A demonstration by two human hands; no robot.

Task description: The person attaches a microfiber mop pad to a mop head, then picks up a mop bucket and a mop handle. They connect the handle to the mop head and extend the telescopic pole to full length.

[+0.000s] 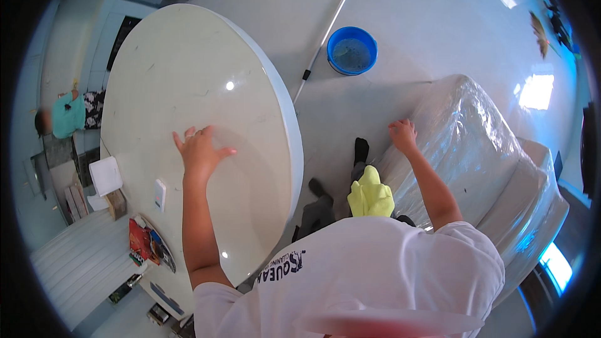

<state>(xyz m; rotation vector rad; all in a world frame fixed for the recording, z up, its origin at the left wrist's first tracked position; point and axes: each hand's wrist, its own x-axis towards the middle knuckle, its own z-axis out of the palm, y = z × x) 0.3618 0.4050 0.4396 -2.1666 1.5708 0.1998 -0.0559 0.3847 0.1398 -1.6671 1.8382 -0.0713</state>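
My left hand point(201, 153) has its fingers spread, over the glossy top of a large rounded white table point(188, 56); whether it touches the surface I cannot tell. Nothing is in it. Out to the right, my right hand point(404, 134) holds nothing that I can see, its fingers loosely bent and a little apart. It is beside the near edge of a sofa wrapped in clear plastic point(447, 131). Between my arms, a bright yellow cloth point(370, 193) bunches up in front of my body, with neither hand on it.
A blue bucket point(352, 51) of murky water stands on the floor ahead, beside a long pole point(327, 34). On the table's left side are a white box-like item point(160, 195) and a red packet point(143, 241). A person in a teal top point(67, 114) is at far left.
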